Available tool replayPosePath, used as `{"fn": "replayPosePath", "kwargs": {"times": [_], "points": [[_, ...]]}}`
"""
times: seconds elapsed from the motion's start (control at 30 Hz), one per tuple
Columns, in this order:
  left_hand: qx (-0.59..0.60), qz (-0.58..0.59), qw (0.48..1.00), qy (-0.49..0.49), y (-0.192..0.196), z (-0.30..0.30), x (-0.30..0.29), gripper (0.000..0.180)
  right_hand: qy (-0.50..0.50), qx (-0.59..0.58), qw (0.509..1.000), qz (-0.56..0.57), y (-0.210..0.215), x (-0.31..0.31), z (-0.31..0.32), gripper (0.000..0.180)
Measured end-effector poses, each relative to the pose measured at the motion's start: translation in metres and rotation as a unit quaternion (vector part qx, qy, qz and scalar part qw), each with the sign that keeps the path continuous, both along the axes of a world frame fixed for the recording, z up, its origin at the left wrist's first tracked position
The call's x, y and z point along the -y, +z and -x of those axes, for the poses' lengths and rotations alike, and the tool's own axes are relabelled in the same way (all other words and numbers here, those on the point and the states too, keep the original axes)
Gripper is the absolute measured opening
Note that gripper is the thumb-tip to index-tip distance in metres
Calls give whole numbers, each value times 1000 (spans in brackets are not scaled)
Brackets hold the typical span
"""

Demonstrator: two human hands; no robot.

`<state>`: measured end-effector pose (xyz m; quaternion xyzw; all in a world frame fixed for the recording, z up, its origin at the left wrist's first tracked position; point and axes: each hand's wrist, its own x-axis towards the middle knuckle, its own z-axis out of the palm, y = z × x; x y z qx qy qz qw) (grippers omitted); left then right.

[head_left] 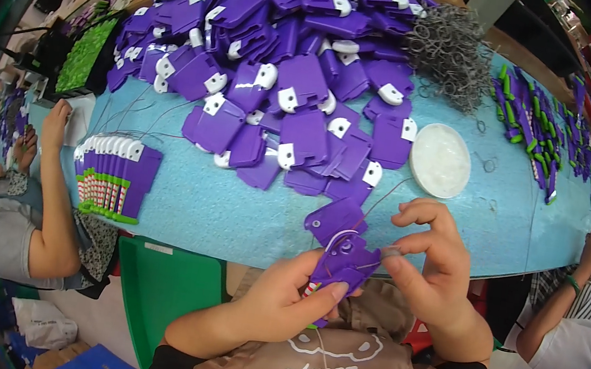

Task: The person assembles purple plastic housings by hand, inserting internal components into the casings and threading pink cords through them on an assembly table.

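Observation:
Near the table's front edge, my left hand (300,290) is closed around an opened purple plastic casing (347,255). A thin dark wire or spring curves over the casing, and a bit of red-and-white striping shows under my left fingers. My right hand (438,267) is at the casing's right side, thumb and index finger together in a pinch. Something greyish shows at those fingertips; whether it is a held piece or a finger cover is unclear. Beyond my hands stands a round white dish (440,161) with pale, whitish contents.
A big heap of purple casings with white ends (280,70) covers the far table. Tangled grey wire springs (450,56) lie beside it; purple-and-green pieces (532,115) spread right. At left is a row of striped, green-ended assemblies (109,179). A green bin (168,302) sits below; people work either side.

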<state>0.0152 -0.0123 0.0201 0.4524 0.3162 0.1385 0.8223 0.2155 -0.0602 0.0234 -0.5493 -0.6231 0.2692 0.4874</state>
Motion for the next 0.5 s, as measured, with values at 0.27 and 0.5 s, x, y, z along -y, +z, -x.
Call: {"fn": "replayPosePath", "kwargs": {"times": [0.27,0.5], "points": [[-23,-18,999,-40,-8,11,2,21,4,58,998,9,4,-13,19,22],[-36,27,991,-128,-3,12,-3,25,88,-3,996,3,0,-17,23,20]]}}
